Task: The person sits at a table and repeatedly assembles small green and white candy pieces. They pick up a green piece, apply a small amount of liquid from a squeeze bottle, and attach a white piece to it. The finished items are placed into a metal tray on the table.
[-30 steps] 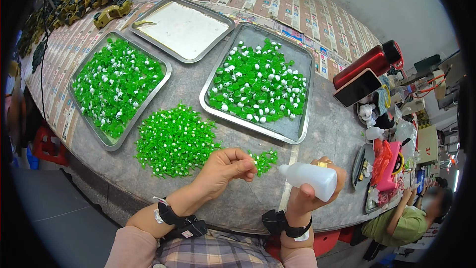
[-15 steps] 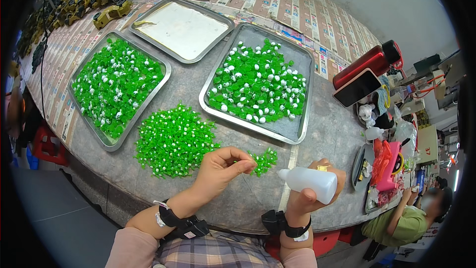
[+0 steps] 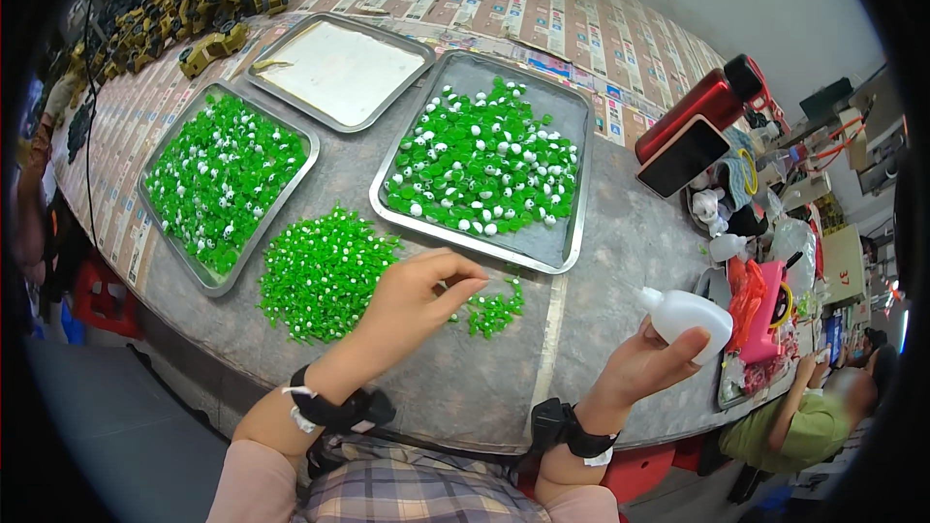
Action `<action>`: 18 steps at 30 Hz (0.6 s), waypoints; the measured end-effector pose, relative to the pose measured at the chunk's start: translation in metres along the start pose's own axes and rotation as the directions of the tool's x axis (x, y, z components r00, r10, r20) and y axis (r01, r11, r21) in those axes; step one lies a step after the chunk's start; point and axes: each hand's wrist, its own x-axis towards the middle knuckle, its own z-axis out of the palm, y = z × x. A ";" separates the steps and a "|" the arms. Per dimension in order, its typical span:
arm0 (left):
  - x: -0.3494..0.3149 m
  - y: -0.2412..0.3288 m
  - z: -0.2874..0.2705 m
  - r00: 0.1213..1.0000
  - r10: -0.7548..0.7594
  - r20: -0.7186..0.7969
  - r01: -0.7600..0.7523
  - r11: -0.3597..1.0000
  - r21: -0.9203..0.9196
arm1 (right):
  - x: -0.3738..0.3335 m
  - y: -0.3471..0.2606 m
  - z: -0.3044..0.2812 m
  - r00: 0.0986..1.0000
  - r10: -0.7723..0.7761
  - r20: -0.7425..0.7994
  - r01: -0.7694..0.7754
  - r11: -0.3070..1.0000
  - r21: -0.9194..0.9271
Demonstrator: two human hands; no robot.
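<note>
My left hand point(image 3: 412, 300) hovers over the table with thumb and forefinger pinched together; whatever is between the tips is too small to make out. Just beyond its fingertips lies a small cluster of green pieces point(image 3: 496, 315), some with white dots. Behind the wrist spreads a larger heap of similar small green pieces with white tips point(image 3: 320, 276). My right hand point(image 3: 630, 368) is wrapped round a white plastic squeeze bottle point(image 3: 690, 323), tilted with its nozzle pointing up and left. Two metal trays hold green pieces with white eye-like balls: one left point(image 3: 312, 157), one centre point(image 3: 573, 257).
A third metal tray point(image 3: 339, 73) with a white lining stands at the back. To the right are a red flask point(image 3: 693, 116), a phone point(image 3: 683, 155), and a pink container point(image 3: 765, 315) amid clutter. Brown toy vehicles point(image 3: 213, 48) crowd the far left. Someone in green point(image 3: 785, 426) sits at right.
My right hand has carried the bottle to the right, away from the small cluster. My left hand has risen slightly, still pinched. The whole view has shifted a little.
</note>
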 end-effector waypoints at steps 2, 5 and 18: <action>0.013 -0.011 0.013 0.977 0.210 0.039 -0.211 0.929 0.304 | 0.004 -0.001 -0.003 0.999 0.031 -0.030 -0.030 0.999 0.025; 0.020 -0.017 0.031 0.957 0.268 0.109 -0.283 0.796 0.535 | 0.007 -0.001 -0.004 0.997 0.024 -0.074 -0.022 0.999 0.030; 0.027 -0.020 0.055 0.954 0.285 0.092 -0.273 0.705 0.655 | 0.009 -0.008 -0.018 0.993 0.084 0.082 -0.084 0.996 -0.008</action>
